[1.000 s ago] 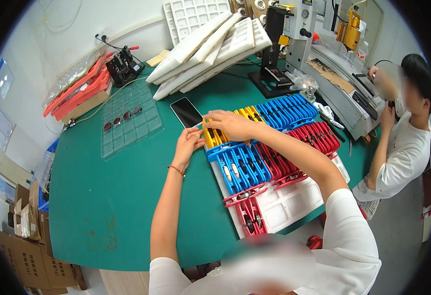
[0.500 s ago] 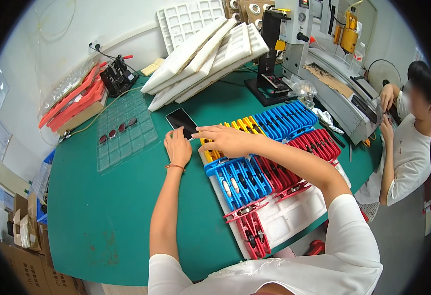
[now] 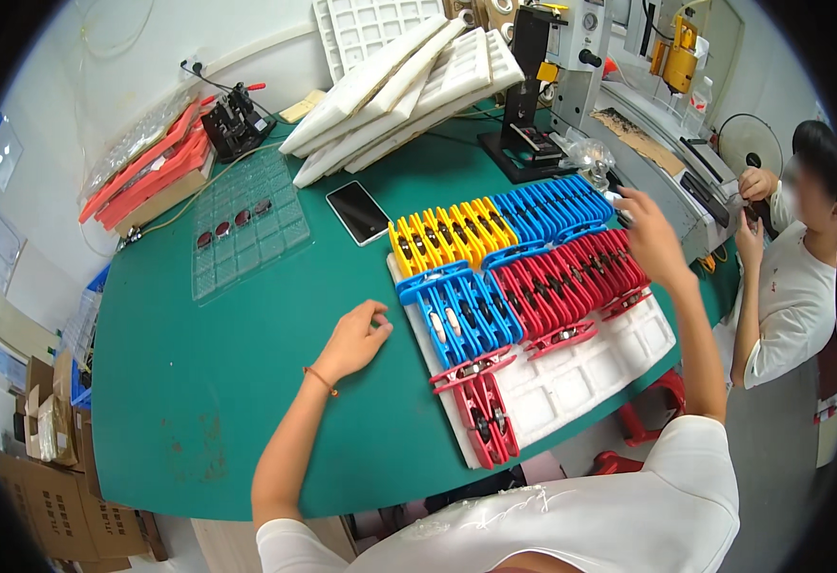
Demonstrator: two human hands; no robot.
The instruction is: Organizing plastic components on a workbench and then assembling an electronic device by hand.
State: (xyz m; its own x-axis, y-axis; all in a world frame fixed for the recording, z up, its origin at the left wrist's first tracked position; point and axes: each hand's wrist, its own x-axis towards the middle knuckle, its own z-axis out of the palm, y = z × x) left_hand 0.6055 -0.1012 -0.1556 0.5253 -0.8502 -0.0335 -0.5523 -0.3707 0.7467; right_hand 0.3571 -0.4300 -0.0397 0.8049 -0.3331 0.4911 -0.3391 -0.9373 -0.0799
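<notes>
My left hand hovers over or rests on the green table left of the clamps, fingers loosely bent and apart, holding nothing. Reaching along the right end of the red spring clamps, my right hand has its fingers spread, with nothing seen in it. The clamps stand in rows on a white foam tray, together with yellow clamps and blue clamps. More blue clamps fill the near left, two with whitish pads. A smartphone lies dark-screened behind my left hand.
A clear compartment tray holds several dark red oval lenses. White foam trays are stacked at the back. A black stand and a machine occupy the far right. Beside it a person in white handles something small.
Both hands have left the phone. My left hand came back toward me; my right hand swung right across the clamps to their right end. The whole view shifted slightly.
</notes>
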